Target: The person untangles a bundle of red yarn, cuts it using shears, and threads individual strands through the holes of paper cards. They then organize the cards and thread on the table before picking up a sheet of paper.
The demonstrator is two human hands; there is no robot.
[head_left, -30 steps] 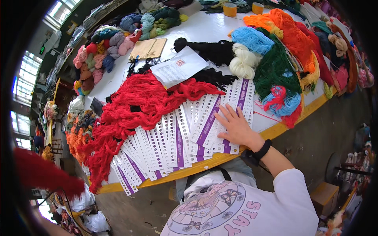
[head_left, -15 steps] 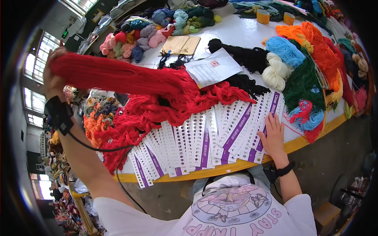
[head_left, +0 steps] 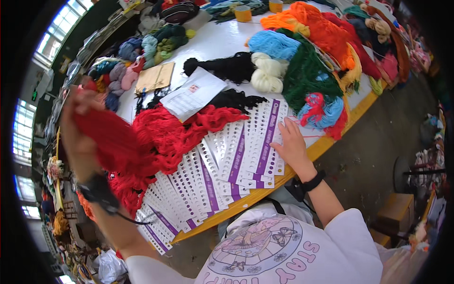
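Note:
Off to the left, my left hand (head_left: pixel 77 125), blurred by motion, is raised and closed on the end of a big bunch of red yarn (head_left: pixel 163 137). The held part slopes down from the fingers to the loose red strands heaped on the table. My right hand (head_left: pixel 293 144) lies flat with fingers spread at the right end of a fanned row of white cards (head_left: pixel 208 177), which have punched holes and purple stripes. Those cards overlap along the near table edge, and red yarn covers some of their far ends. A printed white sheet (head_left: pixel 194 93) rests on the yarn.
Black yarn (head_left: pixel 224 67), cream skeins (head_left: pixel 267 72), light blue yarn (head_left: pixel 274 45), dark green yarn (head_left: pixel 309 71) and orange yarn (head_left: pixel 321 28) lie beyond. A brown pad (head_left: pixel 155 77) sits near assorted skeins (head_left: pixel 130 49). The table's yellow edge (head_left: pixel 350 116) curves nearest me.
My left hand has come down and inward, still gripping the red yarn, whose raised length now looks shorter and lower. The view has turned, shifting the table leftward. My right hand stays on the cards.

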